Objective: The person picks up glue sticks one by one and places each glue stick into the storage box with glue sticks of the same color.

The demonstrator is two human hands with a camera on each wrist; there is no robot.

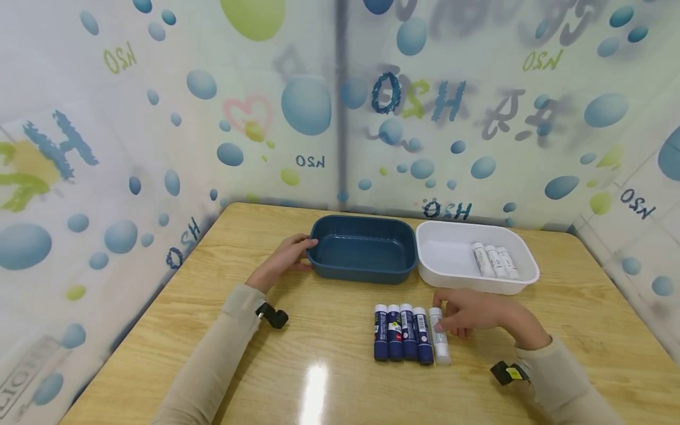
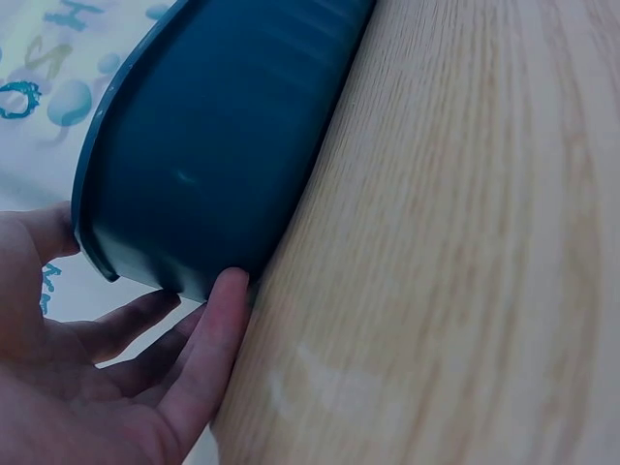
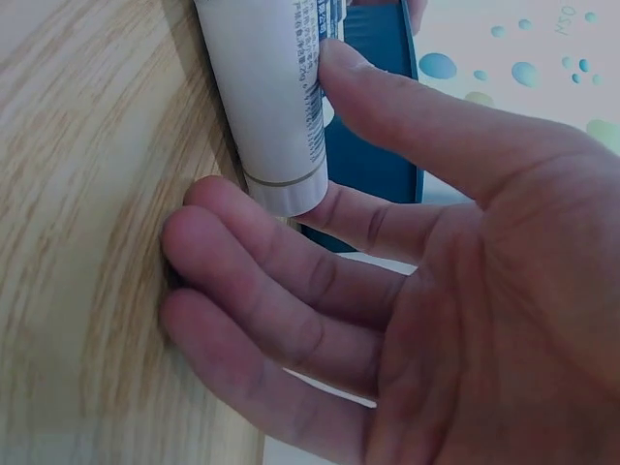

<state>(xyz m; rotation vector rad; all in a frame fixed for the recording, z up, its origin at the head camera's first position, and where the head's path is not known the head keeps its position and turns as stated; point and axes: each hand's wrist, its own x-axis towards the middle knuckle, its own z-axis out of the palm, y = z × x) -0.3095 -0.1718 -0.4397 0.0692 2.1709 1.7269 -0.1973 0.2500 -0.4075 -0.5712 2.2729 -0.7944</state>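
Observation:
My left hand (image 1: 287, 257) holds the near-left end of a dark blue plastic bin (image 1: 366, 274), thumb over its rim. In the left wrist view the fingertips (image 2: 229, 286) press its outer end wall. On the table, my right hand (image 1: 473, 313) pinches a white glue stick (image 1: 440, 345), the rightmost of a row. The right wrist view shows the thumb (image 3: 354, 73) on its side and the index finger behind its cap end, partly hidden. Several dark blue glue sticks (image 1: 395, 339) with white caps lie left of it, side by side.
A white bin (image 1: 473, 283) stands right beside the blue one and contains three white glue sticks (image 1: 496, 262) at its right end. Both bins sit toward the back of the wooden table (image 1: 239, 378). Patterned wall sheets (image 1: 340, 118) rise behind the table and at both sides.

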